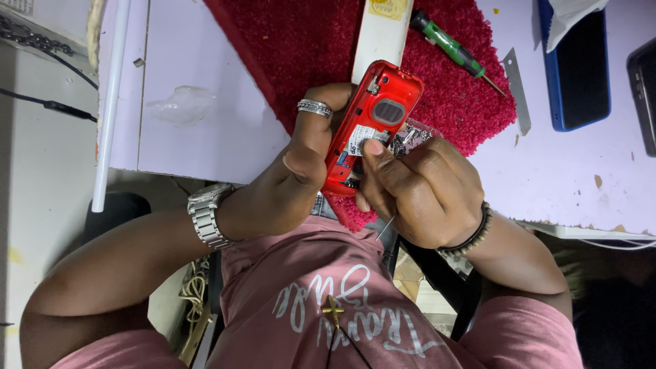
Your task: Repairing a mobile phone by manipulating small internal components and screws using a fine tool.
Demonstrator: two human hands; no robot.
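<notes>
Just glossy red plastic phone [372,123]

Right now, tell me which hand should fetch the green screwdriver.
Probably right. The left hand is wrapped around the red phone, holding it up. The right hand rests its thumb on it, and the green screwdriver lies on that side.

The phone [372,126] is a small red handset with its back cover off, showing a grey oval part near its far end, a white label at the middle and dark innards at the near end. It tilts, far end leaning right, held above the near edge of a red mat.
</notes>
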